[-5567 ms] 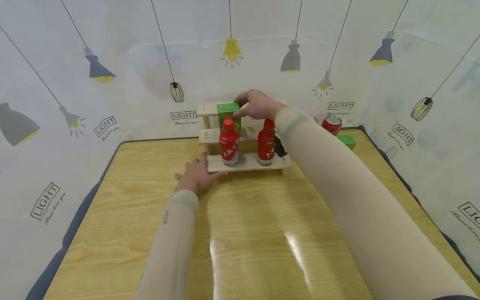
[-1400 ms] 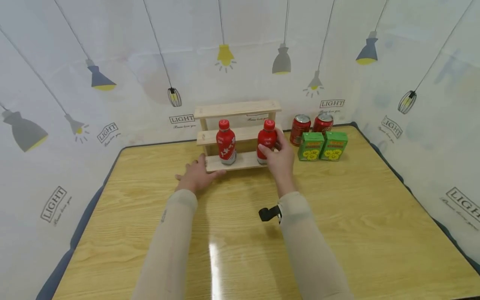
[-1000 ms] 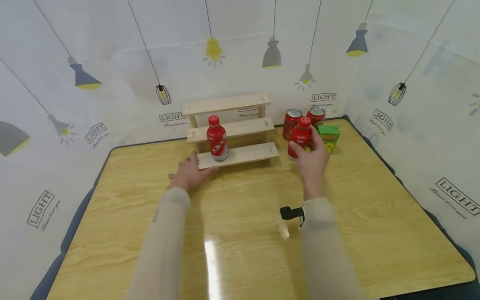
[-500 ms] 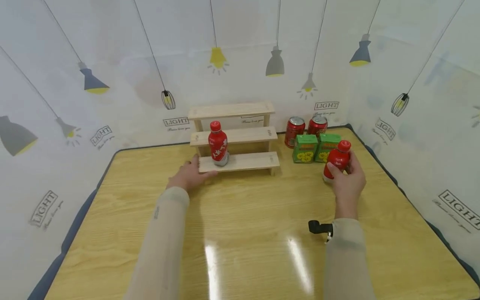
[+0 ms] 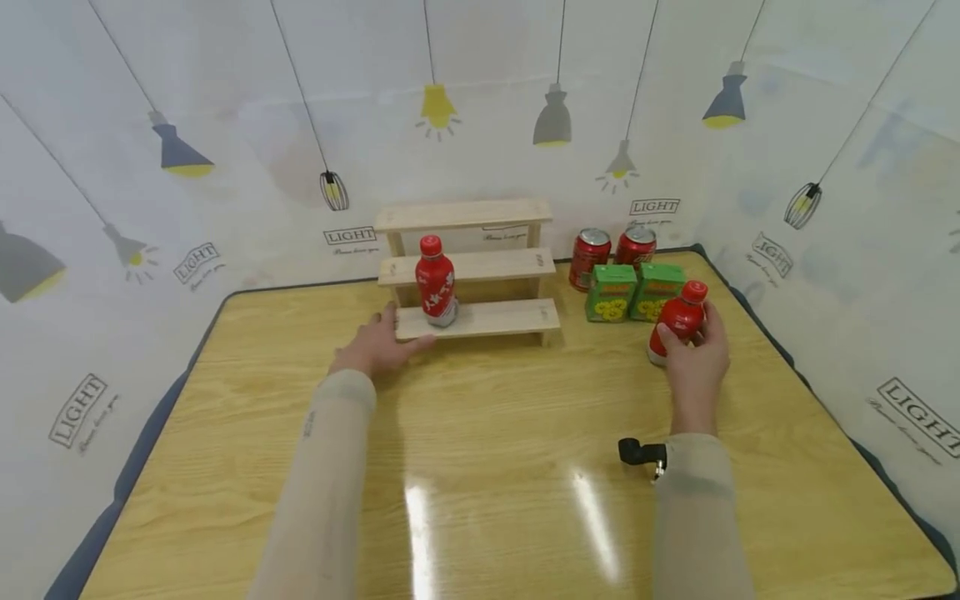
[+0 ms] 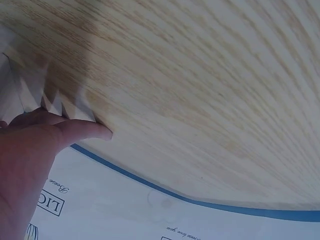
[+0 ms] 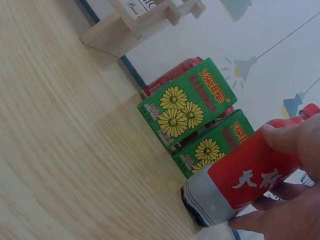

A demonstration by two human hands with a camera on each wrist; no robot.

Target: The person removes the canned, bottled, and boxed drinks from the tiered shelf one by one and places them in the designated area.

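In the head view my right hand (image 5: 696, 367) grips a red bottle (image 5: 681, 317), standing in front of the cartons at the table's right. Its thumb and fingers wrap the bottle (image 7: 245, 175) in the right wrist view, with the base close to the tabletop. My left hand (image 5: 378, 343) rests at the left end of a three-step wooden shelf (image 5: 502, 318), thumb straight along the bottom step's front edge. A second red bottle (image 5: 437, 283) stands upright on that step, near the left hand. In the left wrist view the left thumb (image 6: 82, 131) stretches out.
Two green cartons with yellow flowers, one left (image 5: 610, 293) and one right (image 5: 656, 292), stand beside the shelf. Behind them are two red cans, one left (image 5: 590, 260) and one right (image 5: 636, 247). A printed wall covering (image 5: 262, 125) borders the table (image 5: 510, 467).
The right hand has left the green carton, now on the table beside the other. It has since lifted the right-hand bottle off the bottom step and moved it right. The left hand stayed put.
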